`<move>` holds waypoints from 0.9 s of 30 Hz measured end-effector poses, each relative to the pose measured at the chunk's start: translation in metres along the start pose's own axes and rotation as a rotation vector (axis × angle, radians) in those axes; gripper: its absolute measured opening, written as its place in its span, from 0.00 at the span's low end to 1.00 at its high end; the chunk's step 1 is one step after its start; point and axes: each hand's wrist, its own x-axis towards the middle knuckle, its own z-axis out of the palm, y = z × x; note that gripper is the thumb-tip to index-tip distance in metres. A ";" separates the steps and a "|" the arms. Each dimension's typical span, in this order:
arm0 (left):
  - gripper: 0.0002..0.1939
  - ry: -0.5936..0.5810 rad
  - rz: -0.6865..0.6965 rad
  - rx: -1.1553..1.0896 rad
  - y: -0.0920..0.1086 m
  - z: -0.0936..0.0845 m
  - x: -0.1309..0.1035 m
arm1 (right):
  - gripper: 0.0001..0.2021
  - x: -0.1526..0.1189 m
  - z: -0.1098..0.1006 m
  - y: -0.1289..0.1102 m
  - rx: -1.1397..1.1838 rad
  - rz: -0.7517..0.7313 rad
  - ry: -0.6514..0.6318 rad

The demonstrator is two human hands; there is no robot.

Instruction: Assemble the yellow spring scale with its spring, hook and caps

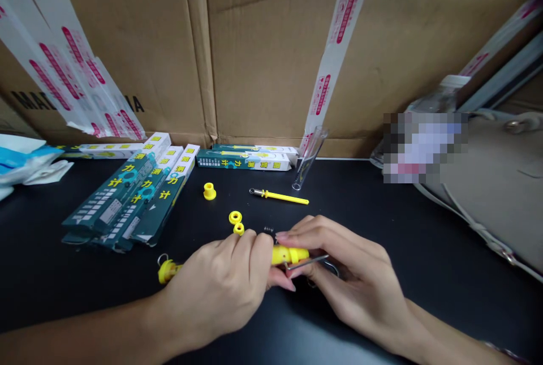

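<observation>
My left hand [224, 286] is wrapped round a yellow tubular device [291, 254], whose yellow cap with a metal ring [168, 270] sticks out at the left. At the device's right end, my right hand [352, 274] pinches a thin bent metal rod [307, 262], its bend touching the yellow end piece. A metal hook shows partly behind the right fingers. Just beyond the hands lie a small spring [268, 230], two yellow rings [235, 218] and a yellow flanged cap [209, 191]. A yellow stick with a metal spring end [286, 197] lies further back.
Printed boxes [123, 189] lie at the left, and more [246, 159] at the back. A clear tube [309, 158] leans against the cardboard [263, 59]. At the right are a bottle [436, 99] and a grey bag [496, 184]; blue-white packaging [25, 161] is far left.
</observation>
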 end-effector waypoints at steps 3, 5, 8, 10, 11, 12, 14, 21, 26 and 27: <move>0.20 0.010 -0.011 -0.065 -0.001 0.002 -0.001 | 0.14 0.000 0.001 0.000 -0.021 -0.054 -0.006; 0.20 0.001 -0.031 -0.094 -0.001 0.004 -0.001 | 0.15 0.001 0.001 0.001 -0.036 -0.106 -0.016; 0.19 -0.029 -0.060 -0.126 -0.001 0.005 -0.002 | 0.14 0.002 0.000 0.004 -0.035 -0.115 -0.043; 0.19 -0.040 -0.078 -0.134 -0.001 0.006 -0.003 | 0.12 0.003 -0.001 0.007 -0.016 -0.070 -0.065; 0.19 -0.044 -0.087 -0.132 -0.001 0.006 -0.003 | 0.12 0.004 -0.002 0.008 -0.004 -0.048 -0.074; 0.19 -0.046 -0.094 -0.127 -0.001 0.006 -0.003 | 0.12 0.005 -0.003 0.009 0.007 -0.028 -0.082; 0.19 -0.050 -0.104 -0.120 -0.002 0.006 -0.004 | 0.12 0.006 -0.004 0.009 0.019 0.001 -0.094; 0.17 0.003 -0.094 -0.075 -0.003 0.005 -0.001 | 0.11 0.006 -0.006 0.007 0.071 0.083 -0.111; 0.16 0.037 -0.088 0.002 -0.003 0.004 0.000 | 0.11 0.010 -0.009 0.002 0.127 0.186 -0.161; 0.15 0.037 -0.089 0.022 -0.003 0.005 -0.001 | 0.12 0.012 -0.010 0.000 0.132 0.195 -0.176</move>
